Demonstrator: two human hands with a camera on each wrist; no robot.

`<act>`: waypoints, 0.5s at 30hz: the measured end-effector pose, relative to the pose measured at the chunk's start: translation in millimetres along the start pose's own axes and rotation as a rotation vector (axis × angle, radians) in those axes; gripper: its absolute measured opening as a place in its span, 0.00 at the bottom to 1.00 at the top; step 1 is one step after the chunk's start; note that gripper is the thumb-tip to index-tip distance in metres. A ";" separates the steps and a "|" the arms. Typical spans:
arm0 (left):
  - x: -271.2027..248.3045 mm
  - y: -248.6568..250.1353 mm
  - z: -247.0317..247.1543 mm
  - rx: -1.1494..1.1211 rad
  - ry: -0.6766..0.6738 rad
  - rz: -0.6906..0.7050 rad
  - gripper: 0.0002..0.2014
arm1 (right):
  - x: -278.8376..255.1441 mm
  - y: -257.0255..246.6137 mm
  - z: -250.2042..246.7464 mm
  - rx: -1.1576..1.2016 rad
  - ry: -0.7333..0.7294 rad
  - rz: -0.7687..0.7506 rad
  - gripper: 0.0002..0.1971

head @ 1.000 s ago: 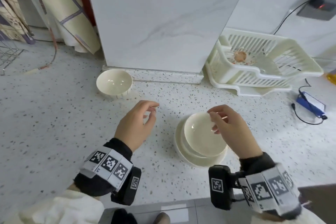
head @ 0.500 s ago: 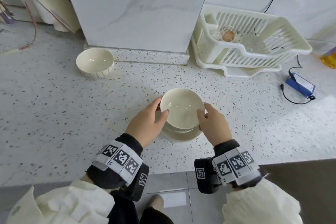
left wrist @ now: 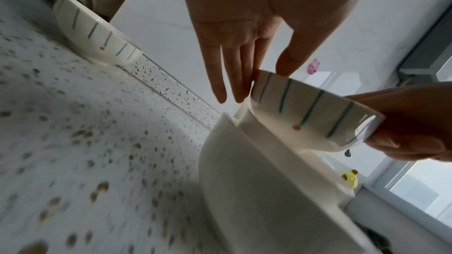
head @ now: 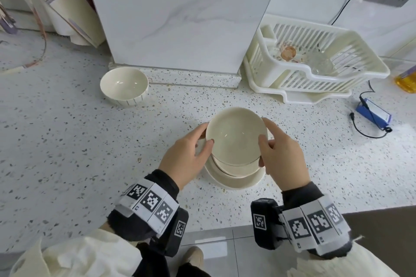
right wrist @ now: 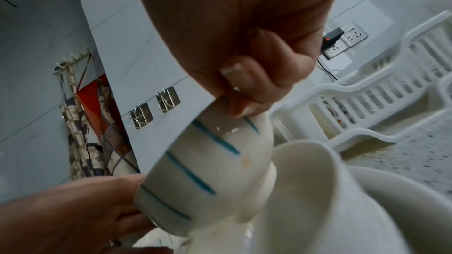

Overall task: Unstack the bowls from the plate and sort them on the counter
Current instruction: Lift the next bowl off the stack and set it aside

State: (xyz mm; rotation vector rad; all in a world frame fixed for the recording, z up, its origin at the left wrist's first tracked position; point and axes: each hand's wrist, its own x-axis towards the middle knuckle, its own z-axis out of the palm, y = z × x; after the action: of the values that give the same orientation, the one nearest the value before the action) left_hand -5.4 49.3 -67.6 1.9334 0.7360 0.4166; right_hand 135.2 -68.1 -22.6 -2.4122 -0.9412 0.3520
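A cream bowl with teal stripes hangs tilted just above the stack, held from both sides. My left hand pinches its left rim, thumb inside and fingers outside. My right hand pinches the right rim the same way. Under it a plain white bowl sits in the white plate. A second striped bowl stands upright at the back left of the counter. The left wrist view shows the held bowl clear of the white bowl. The right wrist view shows my fingers on the held bowl.
A white dish rack holding a glass item stands at the back right. Right of it lie a blue device with a black cable and a yellow bottle. A marble pillar rises behind. The counter's front edge runs just below my wrists.
My left hand came in from the left to the top bowl. Both hands took hold of its rim and raised it off the stack.
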 end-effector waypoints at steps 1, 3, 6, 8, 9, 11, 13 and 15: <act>3.5 0.3 -8.8 -0.021 0.007 0.004 0.20 | 2.4 -8.5 -1.0 0.013 0.013 -0.009 0.22; 11.2 -1.4 -30.0 -0.050 0.035 0.026 0.21 | 9.0 -29.7 0.5 0.061 0.034 -0.026 0.22; 23.5 -10.3 -68.0 -0.057 0.095 0.037 0.21 | 21.7 -66.6 16.0 0.167 0.019 -0.030 0.21; 31.5 -23.7 -98.0 -0.064 0.147 0.024 0.19 | 35.8 -92.2 39.8 0.255 -0.010 -0.016 0.21; 33.3 -26.1 -105.1 -0.064 0.169 0.014 0.19 | 39.8 -98.6 47.5 0.292 -0.024 -0.009 0.22; 40.1 -41.4 -130.8 -0.052 0.218 -0.024 0.18 | 54.7 -120.1 76.0 0.363 -0.081 0.004 0.23; 46.2 -57.2 -153.3 -0.027 0.242 -0.075 0.18 | 68.5 -139.6 104.3 0.433 -0.145 0.036 0.24; 52.7 -73.3 -172.7 -0.010 0.247 -0.127 0.18 | 80.7 -155.9 129.2 0.508 -0.199 0.078 0.24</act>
State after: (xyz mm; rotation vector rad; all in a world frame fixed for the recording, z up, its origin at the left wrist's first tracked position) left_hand -87.5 225.7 -55.6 1.8329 1.0089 0.5856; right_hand 54.2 132.8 -47.2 -1.9728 -0.7295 0.7712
